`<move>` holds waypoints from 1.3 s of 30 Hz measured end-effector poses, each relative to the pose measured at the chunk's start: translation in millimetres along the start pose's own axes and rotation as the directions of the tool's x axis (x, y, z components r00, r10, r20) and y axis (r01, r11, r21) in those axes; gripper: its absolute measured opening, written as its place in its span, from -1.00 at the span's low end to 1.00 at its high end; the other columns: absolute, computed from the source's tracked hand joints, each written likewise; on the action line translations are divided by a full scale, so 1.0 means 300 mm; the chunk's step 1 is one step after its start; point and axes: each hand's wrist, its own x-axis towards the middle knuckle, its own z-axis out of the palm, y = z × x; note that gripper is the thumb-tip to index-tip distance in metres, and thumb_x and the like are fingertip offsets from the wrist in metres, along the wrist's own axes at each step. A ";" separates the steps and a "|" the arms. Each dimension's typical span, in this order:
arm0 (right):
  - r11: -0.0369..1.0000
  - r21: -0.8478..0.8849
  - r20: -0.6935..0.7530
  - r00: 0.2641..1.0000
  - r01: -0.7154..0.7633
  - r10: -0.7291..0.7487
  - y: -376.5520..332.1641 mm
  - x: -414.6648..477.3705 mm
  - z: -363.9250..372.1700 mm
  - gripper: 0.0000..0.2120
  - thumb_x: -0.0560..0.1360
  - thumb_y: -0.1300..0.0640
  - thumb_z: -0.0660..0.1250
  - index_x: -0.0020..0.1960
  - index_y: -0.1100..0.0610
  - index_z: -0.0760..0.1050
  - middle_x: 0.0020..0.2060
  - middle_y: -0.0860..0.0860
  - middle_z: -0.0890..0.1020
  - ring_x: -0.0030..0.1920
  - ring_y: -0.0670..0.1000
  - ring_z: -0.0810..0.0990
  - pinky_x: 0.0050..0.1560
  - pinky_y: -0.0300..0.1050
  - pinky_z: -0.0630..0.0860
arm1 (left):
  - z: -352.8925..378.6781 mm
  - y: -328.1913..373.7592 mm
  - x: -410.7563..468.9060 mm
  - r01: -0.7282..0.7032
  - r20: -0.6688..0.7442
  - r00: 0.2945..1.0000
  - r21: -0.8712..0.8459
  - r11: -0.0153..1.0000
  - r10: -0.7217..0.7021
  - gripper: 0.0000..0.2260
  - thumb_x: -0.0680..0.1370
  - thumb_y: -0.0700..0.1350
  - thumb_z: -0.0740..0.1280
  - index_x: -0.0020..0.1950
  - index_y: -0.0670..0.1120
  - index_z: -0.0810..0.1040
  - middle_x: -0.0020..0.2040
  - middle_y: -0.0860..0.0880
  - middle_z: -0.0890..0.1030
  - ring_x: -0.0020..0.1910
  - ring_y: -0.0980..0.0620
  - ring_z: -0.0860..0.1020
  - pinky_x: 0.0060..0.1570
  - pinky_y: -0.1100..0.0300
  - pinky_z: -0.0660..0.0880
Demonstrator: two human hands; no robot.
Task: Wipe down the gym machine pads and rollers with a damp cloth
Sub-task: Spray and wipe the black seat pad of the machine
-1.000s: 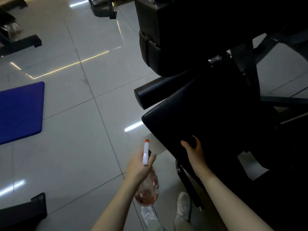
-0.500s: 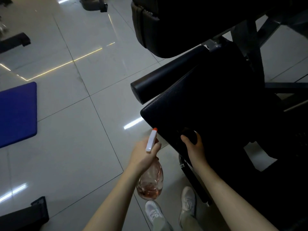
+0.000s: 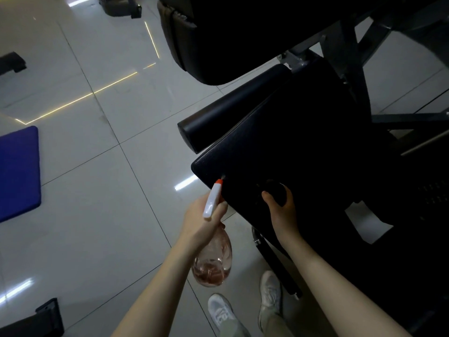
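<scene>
This is a gym. A weight machine with a black padded seat (image 3: 291,147), a foam roller (image 3: 230,113) and a grey steel frame (image 3: 349,69) stands on a glossy tiled floor (image 3: 85,215). A blue exercise mat (image 3: 17,173) lies at the floor's left edge, and the feet of other machines (image 3: 12,62) stand along the far edge.

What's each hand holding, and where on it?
Left hand grips the spray bottle at its neck. Right hand clutches a dark wad, likely cloth, against the pad.
</scene>
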 end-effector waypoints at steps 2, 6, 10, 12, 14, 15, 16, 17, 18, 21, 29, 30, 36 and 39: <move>1.000 0.007 -0.007 1.000 0.003 -0.003 -0.002 0.017 -0.011 -0.44 0.51 0.10 0.34 0.45 0.07 0.23 0.14 -0.05 0.39 0.12 -0.06 0.42 -0.19 -0.42 0.36 | -0.003 0.025 0.021 0.024 -0.004 1.000 -0.025 0.999 -0.024 -0.69 0.52 0.03 0.25 -0.07 -0.23 0.54 -0.15 -0.24 0.63 -0.24 -0.13 0.61 -0.20 0.02 0.61; 1.000 -0.018 -0.008 1.000 0.007 -0.007 -0.010 0.040 -0.025 -0.44 0.51 0.09 0.34 0.45 0.06 0.23 0.18 -0.01 0.43 0.08 -0.07 0.44 -0.16 -0.38 0.40 | -0.018 0.074 0.063 0.027 0.013 1.000 0.013 1.000 -0.027 -0.74 0.43 0.08 0.22 -0.15 -0.09 0.53 -0.19 -0.15 0.64 -0.24 -0.20 0.62 -0.09 -0.25 0.55; 0.998 -0.053 -0.034 0.999 0.017 -0.019 -0.030 0.067 -0.030 -0.42 0.51 0.11 0.35 0.46 0.10 0.22 0.26 0.10 0.45 0.07 -0.07 0.43 -0.20 -0.41 0.39 | -0.024 0.145 0.092 0.008 0.009 1.000 0.045 0.999 -0.008 -0.66 0.43 0.09 0.18 -0.06 -0.18 0.50 -0.12 -0.19 0.63 -0.19 -0.20 0.60 -0.06 -0.18 0.53; 0.995 -0.093 -0.042 0.998 0.043 -0.047 -0.045 0.088 -0.032 -0.42 0.51 0.12 0.35 0.46 0.13 0.22 0.26 0.12 0.45 0.08 -0.05 0.44 -0.20 -0.43 0.37 | -0.026 0.166 0.103 0.010 0.009 1.000 0.027 1.000 -0.011 -0.67 0.42 0.06 0.19 -0.13 -0.21 0.49 -0.17 -0.19 0.62 -0.21 -0.19 0.58 -0.11 -0.15 0.53; 0.979 -0.172 -0.045 0.992 0.105 -0.115 -0.059 0.113 -0.031 -0.41 0.50 0.09 0.36 0.45 0.15 0.23 0.24 0.13 0.47 0.11 -0.02 0.47 -0.12 -0.34 0.41 | -0.027 0.172 0.110 0.033 0.004 0.999 0.022 0.999 -0.033 -0.70 0.42 0.04 0.19 -0.19 -0.20 0.50 -0.24 -0.17 0.61 -0.25 -0.18 0.59 -0.16 -0.11 0.53; 0.967 -0.211 -0.045 0.987 0.142 -0.155 -0.065 0.129 -0.028 -0.41 0.49 0.06 0.36 0.44 0.16 0.24 0.23 0.13 0.47 0.12 0.01 0.49 -0.07 -0.26 0.45 | -0.028 0.169 0.111 0.043 0.001 0.999 0.018 0.999 -0.043 -0.71 0.42 0.03 0.20 -0.20 -0.19 0.51 -0.24 -0.16 0.61 -0.25 -0.18 0.60 -0.16 -0.13 0.55; 0.951 -0.252 -0.042 0.980 0.177 -0.194 -0.072 0.147 -0.023 -0.40 0.49 0.04 0.36 0.44 0.16 0.24 0.23 0.13 0.47 0.14 0.04 0.51 -0.04 -0.19 0.48 | -0.028 0.157 0.110 0.053 -0.006 0.999 0.006 0.999 -0.053 -0.72 0.43 0.03 0.21 -0.20 -0.19 0.51 -0.23 -0.17 0.62 -0.25 -0.20 0.61 -0.15 -0.16 0.57; 0.934 -0.291 -0.036 0.973 0.207 -0.227 -0.079 0.167 -0.014 -0.39 0.48 0.01 0.36 0.45 0.15 0.23 0.23 0.13 0.47 0.15 0.06 0.52 -0.02 -0.14 0.51 | -0.028 0.146 0.107 0.069 -0.014 0.997 -0.008 0.998 -0.069 -0.72 0.43 0.03 0.22 -0.18 -0.19 0.51 -0.21 -0.19 0.62 -0.23 -0.23 0.62 -0.14 -0.18 0.58; 0.915 -0.332 -0.029 0.967 0.229 -0.253 -0.091 0.189 -0.004 -0.38 0.48 0.00 0.35 0.45 0.14 0.23 0.24 0.12 0.45 0.14 0.06 0.51 -0.02 -0.12 0.53 | -0.028 0.135 0.104 0.080 -0.022 0.997 -0.019 0.997 -0.080 -0.72 0.43 0.03 0.23 -0.16 -0.19 0.50 -0.17 -0.21 0.62 -0.22 -0.26 0.61 -0.14 -0.20 0.58; 0.807 -0.494 0.058 0.938 0.324 -0.341 -0.123 0.233 0.039 -0.36 0.45 -0.02 0.38 0.45 0.12 0.25 0.31 0.17 0.39 0.18 0.13 0.46 0.02 -0.02 0.54 | -0.027 0.106 0.091 0.108 -0.032 0.994 -0.018 0.994 -0.108 -0.67 0.42 0.05 0.23 -0.08 -0.22 0.47 -0.09 -0.28 0.59 -0.21 -0.33 0.59 -0.14 -0.26 0.56; 0.397 -0.801 0.218 0.836 0.448 -0.503 -0.044 0.256 0.090 -0.33 0.47 -0.19 0.15 0.43 0.23 0.31 0.39 0.33 0.31 0.39 0.31 0.31 0.32 0.25 0.28 | -0.037 0.031 0.045 0.097 -0.084 0.992 0.092 0.991 -0.089 -0.63 0.44 0.06 0.17 -0.04 -0.25 0.47 -0.09 -0.25 0.61 -0.19 -0.25 0.57 -0.08 -0.23 0.53; 0.389 -0.783 0.259 0.822 0.486 -0.507 -0.036 0.256 0.090 -0.34 0.49 -0.16 0.12 0.43 0.25 0.29 0.38 0.34 0.32 0.38 0.31 0.32 0.32 0.23 0.32 | -0.036 0.022 0.041 0.095 -0.080 0.993 0.091 0.991 -0.088 -0.63 0.44 0.06 0.16 -0.04 -0.24 0.48 -0.10 -0.24 0.61 -0.19 -0.23 0.57 -0.08 -0.23 0.53; 0.389 -0.765 0.258 0.798 0.514 -0.545 -0.109 0.383 0.136 -0.39 0.57 -0.02 0.18 0.52 0.21 0.09 0.48 0.27 0.15 0.49 0.22 0.11 0.46 0.08 0.08 | -0.030 -0.029 0.019 0.086 -0.068 0.994 0.051 0.995 -0.082 -0.71 0.32 0.25 0.09 -0.12 0.15 0.44 -0.11 -0.05 0.63 -0.18 -0.06 0.60 -0.08 -0.15 0.56; 0.572 -0.703 0.089 0.850 0.423 -0.520 -0.197 0.405 0.213 -0.37 0.60 0.00 0.17 0.54 0.15 -0.02 0.52 0.20 0.04 0.52 0.17 -0.02 0.49 0.06 0.01 | -0.029 -0.054 0.013 0.075 -0.077 0.995 0.063 0.995 -0.070 -0.77 0.32 0.27 0.07 -0.14 0.22 0.37 -0.10 -0.04 0.63 -0.14 -0.04 0.59 -0.06 -0.13 0.56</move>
